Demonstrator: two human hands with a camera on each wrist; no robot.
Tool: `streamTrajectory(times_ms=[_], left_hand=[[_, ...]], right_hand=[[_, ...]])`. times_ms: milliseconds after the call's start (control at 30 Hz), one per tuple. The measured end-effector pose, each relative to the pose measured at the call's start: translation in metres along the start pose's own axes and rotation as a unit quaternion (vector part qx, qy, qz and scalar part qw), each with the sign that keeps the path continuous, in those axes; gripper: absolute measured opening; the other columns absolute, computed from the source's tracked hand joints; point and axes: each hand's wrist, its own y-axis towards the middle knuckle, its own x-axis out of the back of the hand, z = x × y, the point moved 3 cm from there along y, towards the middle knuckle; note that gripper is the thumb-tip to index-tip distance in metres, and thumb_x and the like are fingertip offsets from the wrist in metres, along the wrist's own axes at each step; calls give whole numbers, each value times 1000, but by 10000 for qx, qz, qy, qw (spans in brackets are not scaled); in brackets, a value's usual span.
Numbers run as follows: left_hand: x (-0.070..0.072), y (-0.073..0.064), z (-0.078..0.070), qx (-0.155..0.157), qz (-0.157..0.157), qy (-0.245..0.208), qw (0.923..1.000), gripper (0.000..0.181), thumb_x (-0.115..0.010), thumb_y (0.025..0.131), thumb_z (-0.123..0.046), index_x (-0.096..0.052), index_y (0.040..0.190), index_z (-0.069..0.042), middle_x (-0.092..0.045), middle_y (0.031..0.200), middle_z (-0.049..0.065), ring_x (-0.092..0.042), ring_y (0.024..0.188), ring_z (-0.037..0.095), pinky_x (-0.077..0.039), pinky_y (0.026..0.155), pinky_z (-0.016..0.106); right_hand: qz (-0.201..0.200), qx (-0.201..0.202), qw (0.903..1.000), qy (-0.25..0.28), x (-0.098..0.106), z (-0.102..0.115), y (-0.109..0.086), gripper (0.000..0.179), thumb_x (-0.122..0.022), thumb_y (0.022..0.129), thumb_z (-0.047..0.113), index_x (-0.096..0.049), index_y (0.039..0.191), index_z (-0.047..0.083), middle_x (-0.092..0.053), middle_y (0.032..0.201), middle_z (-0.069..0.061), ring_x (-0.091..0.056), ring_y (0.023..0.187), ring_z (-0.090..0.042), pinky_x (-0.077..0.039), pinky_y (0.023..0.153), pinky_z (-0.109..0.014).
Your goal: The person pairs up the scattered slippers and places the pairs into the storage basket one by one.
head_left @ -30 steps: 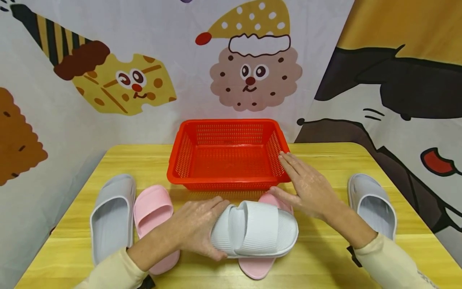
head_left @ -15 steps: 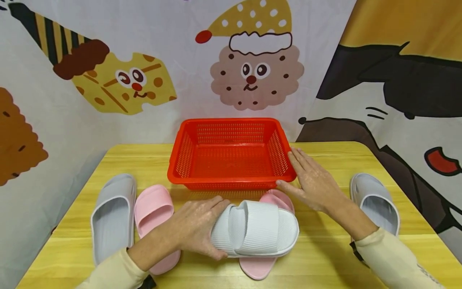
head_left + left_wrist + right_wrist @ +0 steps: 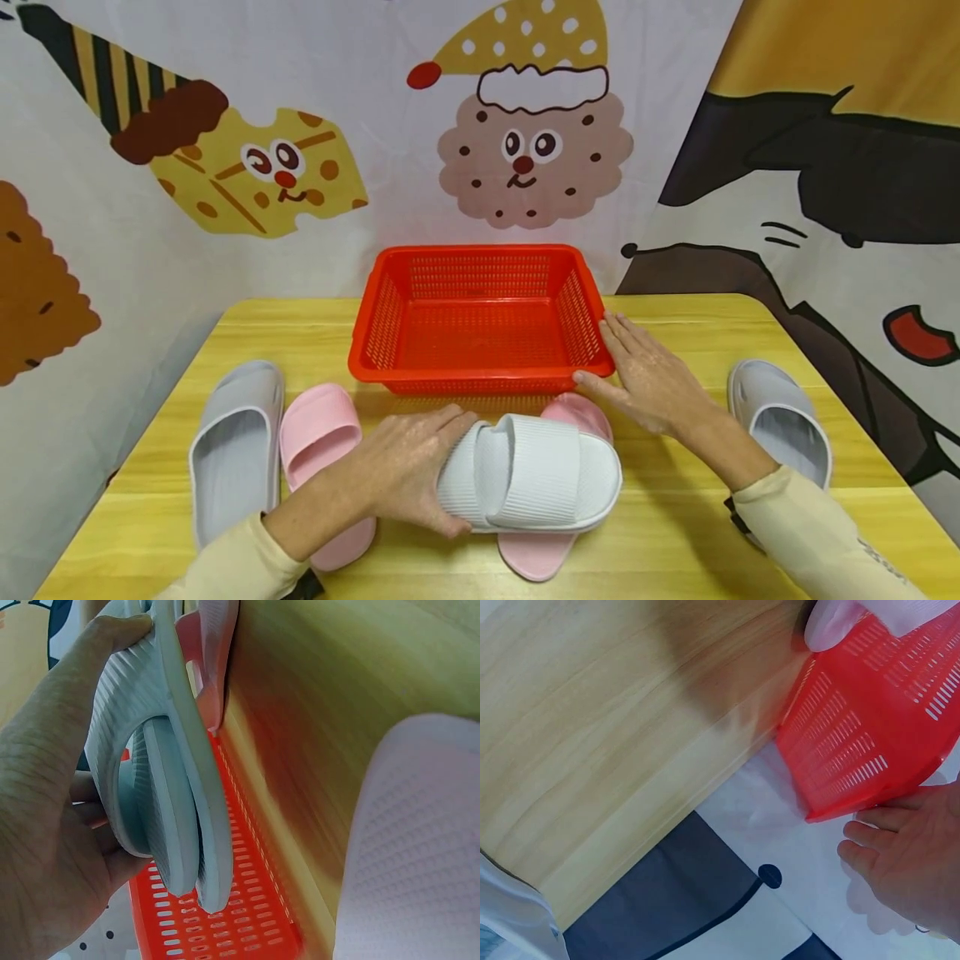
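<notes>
My left hand [image 3: 408, 471] grips the heel end of a pair of pale blue-white ribbed slippers [image 3: 536, 475], held sideways above the table. In the left wrist view the two slippers [image 3: 172, 802] are nested one in the other, thumb on one side and fingers on the other. Beneath them lies a pink slipper [image 3: 536, 554], partly covered. My right hand [image 3: 652, 375] has its fingers extended against the right rim of a red plastic basket [image 3: 480, 386]. From the right wrist view, the right hand [image 3: 911, 844] touches the basket's rim [image 3: 870, 801] with straight fingers.
At the left of the wooden table [image 3: 660, 533] lie a large grey slipper [image 3: 232, 475] and another pink slipper [image 3: 318, 425]. A second grey slipper [image 3: 772, 408] lies at the right, beyond my right forearm. Behind the basket hangs a cartoon-printed cloth [image 3: 397, 167].
My right hand has shifted slightly to the right along the basket's side, then stayed almost still. The left hand and the slippers it holds have hardly moved.
</notes>
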Motion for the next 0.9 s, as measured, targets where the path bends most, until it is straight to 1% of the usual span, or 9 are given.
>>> streamTrajectory(times_ms=[133, 267, 333, 433, 600, 733, 833, 900], left_hand=[[1, -1, 1, 46, 119, -28, 9999, 100, -65, 44, -74, -45, 124, -16, -45, 100, -10, -49, 79, 6, -47, 63, 27], [3, -3, 3, 107, 277, -70, 9995, 101, -65, 44, -74, -45, 125, -16, -46, 103, -10, -49, 83, 6, -46, 68, 27], [3, -4, 5, 143, 319, -47, 9994, 102, -65, 44, -74, -44, 125, -17, -46, 104, -10, -49, 84, 6, -47, 69, 28], [5, -5, 7, 177, 348, -47, 9992, 101, -65, 44, -75, -44, 125, -17, -46, 104, -11, -50, 84, 5, -47, 68, 28], [7, -7, 8, 250, 407, -88, 9988, 101, -65, 45, -75, -45, 125, -18, -47, 104, -11, -50, 83, 5, -47, 66, 27], [10, -9, 10, 333, 444, -33, 9985, 101, -65, 45, -74, -44, 127, -18, -49, 107, -10, -50, 84, 6, -47, 68, 28], [14, -10, 11, 385, 433, 99, 9983, 102, -65, 46, -73, -43, 128, -17, -52, 113, -4, -53, 92, 10, -47, 72, 31], [16, -10, 12, 370, 401, 75, 9985, 101, -66, 47, -72, -43, 128, -17, -51, 112, -5, -52, 91, 10, -47, 71, 31]], right_hand=[[-70, -8, 10000, 51, -1, -1, 1, 81, -33, 88, 61, -27, 140, -1, -21, 146, -15, -14, 134, -27, -15, 105, -41], [-19, -67, 9999, 135, -2, -2, 2, 79, -35, 88, 58, -26, 140, -1, -21, 146, -15, -15, 133, -29, -16, 104, -43], [15, -96, 9998, 183, -3, -2, 2, 79, -37, 88, 58, -25, 141, 0, -20, 146, -14, -15, 133, -29, -17, 104, -44], [56, -121, 9996, 234, -3, -2, 2, 80, -37, 88, 58, -23, 141, 0, -17, 147, -13, -14, 133, -29, -18, 103, -45], [53, -75, 9996, 253, -2, -2, 1, 79, -36, 89, 57, -24, 141, -2, -17, 147, -15, -13, 133, -30, -19, 103, -46], [69, -53, 9997, 229, -1, -2, 2, 80, -34, 89, 58, -24, 140, -2, -17, 147, -15, -12, 134, -29, -17, 104, -45], [134, -88, 9996, 241, -1, -2, 2, 80, -33, 89, 59, -23, 141, -1, -15, 147, -14, -11, 134, -28, -17, 104, -44], [149, -111, 9995, 248, -1, -2, 1, 81, -33, 88, 59, -23, 141, -1, -15, 148, -13, -10, 134, -28, -17, 104, -45]])
